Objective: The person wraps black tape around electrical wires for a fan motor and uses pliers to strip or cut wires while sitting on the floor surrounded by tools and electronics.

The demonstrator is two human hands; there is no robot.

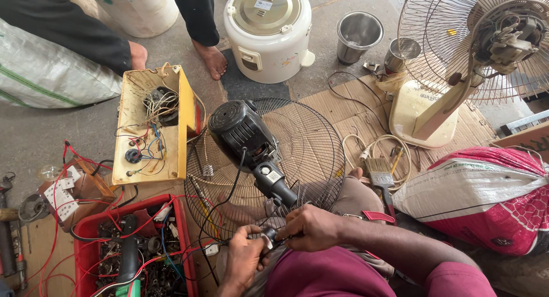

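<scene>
A black fan motor point(243, 128) lies tilted on the round wire fan guard point(309, 148) — ribbed domed housing toward the upper left, narrower neck point(274, 182) running down to the right. The guard rests flat, its dark concentric wires spreading under and around the motor. A thin black cord point(229, 200) drops from the motor's middle and curves down across the grille. At the neck's lower end sits a small black part with a pale patch point(269, 235) — the piece is largely covered, so its exact shape cannot be told
</scene>
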